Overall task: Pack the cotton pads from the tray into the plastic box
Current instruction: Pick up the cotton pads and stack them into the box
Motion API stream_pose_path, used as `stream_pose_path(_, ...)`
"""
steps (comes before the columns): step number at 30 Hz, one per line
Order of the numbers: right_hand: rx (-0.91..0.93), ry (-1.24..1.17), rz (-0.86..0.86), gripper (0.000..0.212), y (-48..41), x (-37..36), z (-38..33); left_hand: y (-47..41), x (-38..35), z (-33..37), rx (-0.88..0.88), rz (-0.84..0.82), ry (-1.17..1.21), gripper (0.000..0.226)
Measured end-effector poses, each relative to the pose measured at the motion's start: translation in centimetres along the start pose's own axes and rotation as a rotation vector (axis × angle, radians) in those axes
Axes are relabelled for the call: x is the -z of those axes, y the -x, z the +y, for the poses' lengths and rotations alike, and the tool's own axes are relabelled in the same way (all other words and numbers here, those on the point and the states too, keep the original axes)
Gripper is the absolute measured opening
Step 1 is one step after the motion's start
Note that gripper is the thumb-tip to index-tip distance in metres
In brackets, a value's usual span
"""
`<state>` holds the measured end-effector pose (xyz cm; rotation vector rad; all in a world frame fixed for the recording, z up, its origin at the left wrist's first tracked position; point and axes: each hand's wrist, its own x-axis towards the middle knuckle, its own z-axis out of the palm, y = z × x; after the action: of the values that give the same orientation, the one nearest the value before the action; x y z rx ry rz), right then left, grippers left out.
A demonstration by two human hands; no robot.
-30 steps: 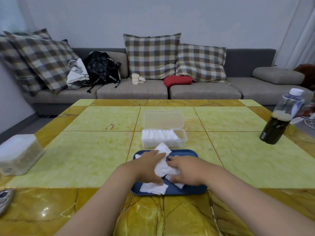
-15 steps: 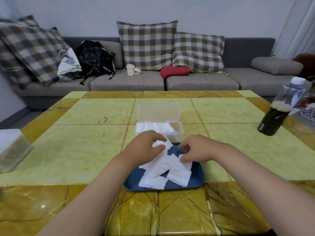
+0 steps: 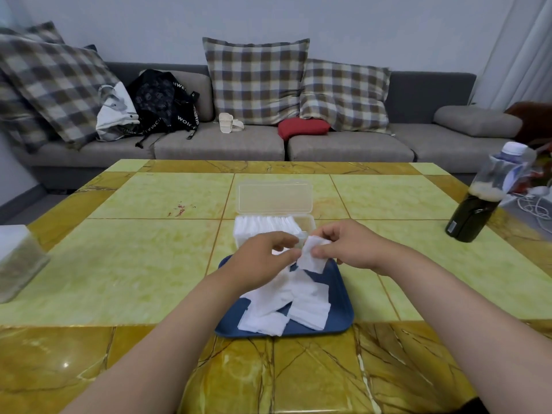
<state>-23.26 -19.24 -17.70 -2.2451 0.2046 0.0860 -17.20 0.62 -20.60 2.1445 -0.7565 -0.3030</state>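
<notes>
A blue tray (image 3: 343, 309) lies near the table's front edge with several loose white cotton pads (image 3: 286, 306) piled in it. Just behind it stands the clear plastic box (image 3: 307, 221), lid open and laid back, with a row of pads (image 3: 265, 225) upright in its left part. Above the tray's far edge, my right hand (image 3: 349, 248) pinches one cotton pad (image 3: 313, 258) between thumb and fingers. My left hand (image 3: 263, 261) touches the same pad's left edge with its fingertips, and its palm hides part of the pile.
A dark bottle (image 3: 481, 201) with a white cap stands at the table's right edge, cables behind it. A translucent container (image 3: 18, 258) sits at the left edge. A grey sofa (image 3: 221, 141) with plaid cushions and bags lies beyond the table.
Both hands have lifted from the pile and come together over the tray's far edge. A single pad is now raised between them, close to the box.
</notes>
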Motion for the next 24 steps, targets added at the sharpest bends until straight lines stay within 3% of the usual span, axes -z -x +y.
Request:
stream_pose_path(2, 0.021, -0.115, -0.004, 0.019, 0.0, -0.3, -0.4, 0.0, -0.1, 0.5, 0.053, -0.02, 0.187, 0.04)
stream_pose_path(7, 0.009, -0.286, 0.094, 0.026, -0.5, -1.2, -0.9, 0.3, 0.0, 1.0, 0.158, 0.024, 0.541, 0.02)
stream_pose_path(14, -0.037, -0.341, 0.127, 0.016, -1.2, -2.7, -1.1, 0.0, 0.1, -0.2, 0.278, 0.096, 0.683, 0.015)
stream_pose_path(18, -0.058, -0.057, 0.11, 0.011, -1.5, -3.0, -0.6, -0.5, 0.5, -0.8, 0.326, 0.248, 0.689, 0.008)
stream_pose_path(22, -0.1, 0.34, -0.141, 0.033, -1.2, -3.6, -0.1, -0.6, 0.8, -0.7, 0.352, 0.304, 0.746, 0.01)
stream_pose_path(24, -0.114, 0.422, -0.223, 0.046, -1.1, -4.0, -0.2, -0.5, 0.9, -0.6, 0.359, 0.309, 0.76, 0.012)
